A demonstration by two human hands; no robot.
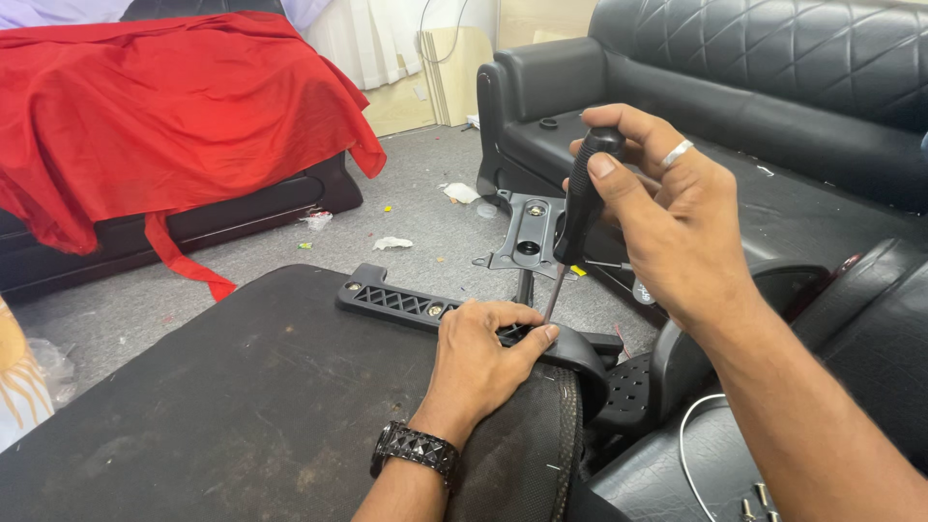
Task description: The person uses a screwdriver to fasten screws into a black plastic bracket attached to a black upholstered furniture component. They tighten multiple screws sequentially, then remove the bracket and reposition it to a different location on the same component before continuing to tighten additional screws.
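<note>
A person's right hand (667, 208), ring on one finger, grips the black handle of a screwdriver (578, 217) held nearly upright, its thin shaft running down to a black plastic armrest bracket (406, 303) that lies along the far edge of an upturned chair seat (242, 387). The left hand (483, 353), a studded black watch (416, 451) on its wrist, presses down on the bracket right at the screwdriver's tip, fingers curled over the part and steadying it; the tip itself is hidden behind them. Two screws already sit in the bracket's ribbed stretch to the left, so the fastening looks partly done, with the screw under the tool seemingly the one in hand. A metal chair mechanism plate (530, 232) waits loose on the grey carpet (406, 208) beyond, apparently not yet mounted. A black sofa (773, 77) and a red cloth (164, 106) frame the littered floor.
</note>
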